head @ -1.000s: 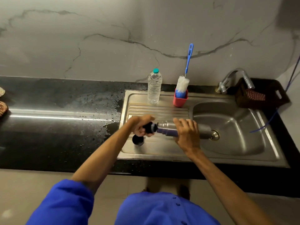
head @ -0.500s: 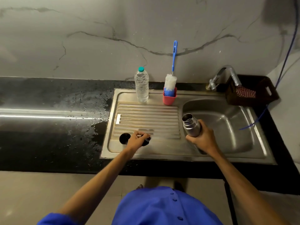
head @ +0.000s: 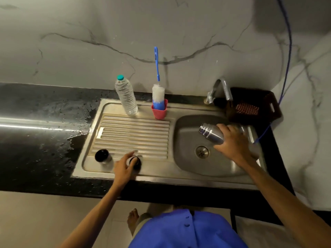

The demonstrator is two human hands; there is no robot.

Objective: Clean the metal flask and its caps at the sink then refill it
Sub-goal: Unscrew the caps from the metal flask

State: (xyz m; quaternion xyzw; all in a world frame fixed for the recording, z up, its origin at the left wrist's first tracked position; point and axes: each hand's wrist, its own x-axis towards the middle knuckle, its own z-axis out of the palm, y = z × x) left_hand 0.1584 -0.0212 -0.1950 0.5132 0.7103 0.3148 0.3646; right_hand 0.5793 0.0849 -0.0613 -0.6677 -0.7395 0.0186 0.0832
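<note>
One flask [head: 212, 133] gripped in the right hand [head: 232, 142] over the sink [head: 186, 169]; two caps, left hand [head: 123, 167] resting loosely on one cap [head: 135, 161], other cap [head: 102, 155] alone.

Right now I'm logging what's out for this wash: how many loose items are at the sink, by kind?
Flask: 1
Caps: 2
Water bottle: 1
Brush: 1
Pink cup: 1
Basket: 1
Total: 7
</note>
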